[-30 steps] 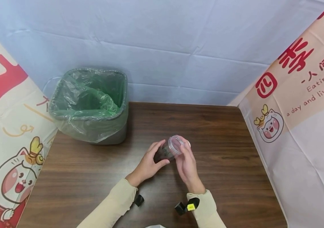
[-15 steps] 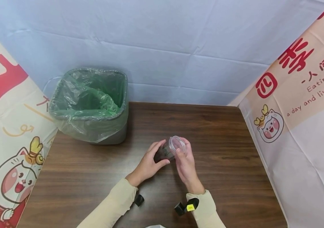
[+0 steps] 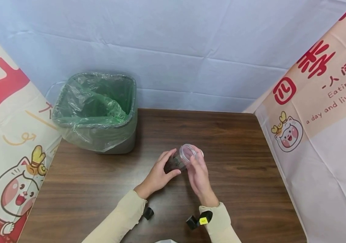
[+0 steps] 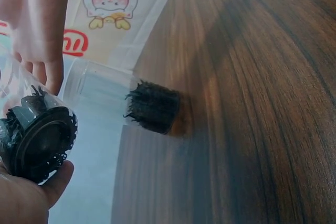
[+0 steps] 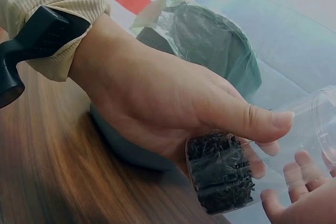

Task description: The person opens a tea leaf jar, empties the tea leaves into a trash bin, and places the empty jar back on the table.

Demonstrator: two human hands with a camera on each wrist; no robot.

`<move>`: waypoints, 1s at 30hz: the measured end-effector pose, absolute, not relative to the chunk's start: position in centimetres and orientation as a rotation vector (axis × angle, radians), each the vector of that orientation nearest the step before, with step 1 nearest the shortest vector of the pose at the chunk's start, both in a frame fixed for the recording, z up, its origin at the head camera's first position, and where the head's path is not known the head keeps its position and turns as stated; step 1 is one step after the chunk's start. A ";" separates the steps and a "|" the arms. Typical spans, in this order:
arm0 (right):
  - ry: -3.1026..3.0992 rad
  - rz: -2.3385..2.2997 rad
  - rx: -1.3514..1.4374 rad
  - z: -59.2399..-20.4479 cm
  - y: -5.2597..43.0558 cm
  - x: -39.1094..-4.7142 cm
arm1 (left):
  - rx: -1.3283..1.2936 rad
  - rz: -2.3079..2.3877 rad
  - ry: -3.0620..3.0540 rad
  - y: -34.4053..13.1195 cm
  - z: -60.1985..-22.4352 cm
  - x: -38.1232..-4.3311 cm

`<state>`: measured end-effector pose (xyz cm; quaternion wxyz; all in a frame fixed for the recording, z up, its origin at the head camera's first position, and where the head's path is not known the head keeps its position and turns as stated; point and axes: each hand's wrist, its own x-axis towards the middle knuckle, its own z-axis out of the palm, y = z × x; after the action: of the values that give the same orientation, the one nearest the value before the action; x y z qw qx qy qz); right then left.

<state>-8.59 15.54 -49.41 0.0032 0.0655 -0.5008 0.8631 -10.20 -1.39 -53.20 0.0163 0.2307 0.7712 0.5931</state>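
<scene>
My left hand (image 3: 156, 175) grips a clear jar (image 3: 176, 164) round its lower part, tilted with its rimmed end toward the right. Dark shredded pieces, like dried leaves, fill the jar's lower part; they show clearly in the right wrist view through the wall of the jar (image 5: 220, 177). At the clear rimmed end, my right hand (image 3: 199, 177) pinches the jar, thumb across the rim; whether a lid sits there I cannot tell. A second clear jar (image 4: 149, 106) with similar dark contents stands on the table beyond the right hand in the left wrist view.
A grey bin (image 3: 121, 146) with a green translucent liner (image 3: 115, 104) stands at the table's back left. The dark wooden table (image 3: 227, 135) is bounded by a pale cloth (image 3: 173, 44) behind and printed banners at the sides. A white edge (image 3: 165, 241) shows at the bottom.
My right hand's fingers shifted round the jar's rim and moved back, with small changes in the thumb's place. My left hand keeps its hold with almost no movement.
</scene>
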 end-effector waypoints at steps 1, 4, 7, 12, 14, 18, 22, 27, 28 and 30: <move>-1.570 2.711 0.209 -49.4 15.6 -8.6 | 0.716 1.846 2.397 -1.4 -53.2 -10.2; -1.571 2.726 0.211 -49.3 15.7 -8.6 | 0.714 1.860 2.385 -1.4 -53.2 -10.2; -1.585 2.736 0.202 -49.2 15.7 -8.6 | 0.716 1.872 2.376 -1.3 -53.2 -10.2; -1.589 2.734 0.176 -49.2 15.6 -8.5 | 0.725 1.877 2.378 -1.3 -53.3 -10.3; -1.564 2.730 0.168 -49.2 15.6 -8.4 | 0.723 1.870 2.384 -1.3 -53.3 -10.3; -1.525 2.714 0.176 -49.5 15.4 -8.4 | 0.720 1.860 2.397 -1.3 -53.3 -10.2; -1.522 2.707 0.177 -49.7 15.4 -8.4 | 0.718 1.847 2.405 -1.4 -53.2 -10.2; -1.565 2.691 0.192 -49.6 15.4 -8.5 | 0.706 1.838 2.406 -1.4 -53.1 -10.1; -1.572 2.690 0.194 -49.6 15.4 -8.5 | 0.703 1.836 2.405 -1.4 -53.1 -10.1; -1.576 2.691 0.200 -49.5 15.4 -8.5 | 0.694 1.836 2.401 -1.4 -53.1 -10.2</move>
<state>-8.51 15.44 -49.47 0.0081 0.0639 -0.5042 0.8612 -10.15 -1.42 -53.08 0.0202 0.2238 0.7741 0.5919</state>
